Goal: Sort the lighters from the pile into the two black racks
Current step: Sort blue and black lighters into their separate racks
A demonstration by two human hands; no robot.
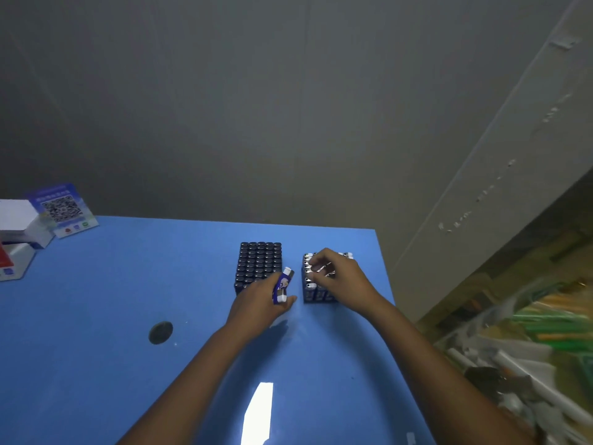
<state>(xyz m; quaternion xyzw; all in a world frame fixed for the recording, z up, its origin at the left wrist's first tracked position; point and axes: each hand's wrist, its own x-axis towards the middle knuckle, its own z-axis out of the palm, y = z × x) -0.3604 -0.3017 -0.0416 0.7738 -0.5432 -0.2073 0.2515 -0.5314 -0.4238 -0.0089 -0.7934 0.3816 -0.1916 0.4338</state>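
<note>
Now the left hand [260, 301] pinches a blue lighter [283, 285]; right hand [333, 271] curls over racked lighters [316, 289].

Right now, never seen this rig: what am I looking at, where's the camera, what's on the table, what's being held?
There is no machine here: a person works with two bare hands. The single picture comes from a wide-angle camera worn on the head, looking forward and down, so both forearms reach in from the bottom.

On the blue table stand two black racks side by side. The left rack shows rows of empty slots. The right rack already holds lighters standing upright, metal tops up.

The left hand holds one blue-and-white lighter next to the left rack. The right hand rests over the right rack, fingers curled at the lighter tops; whether it grips one cannot be told.

At far left sit a QR-code card and white boxes. A dark round spot marks the table.
</note>
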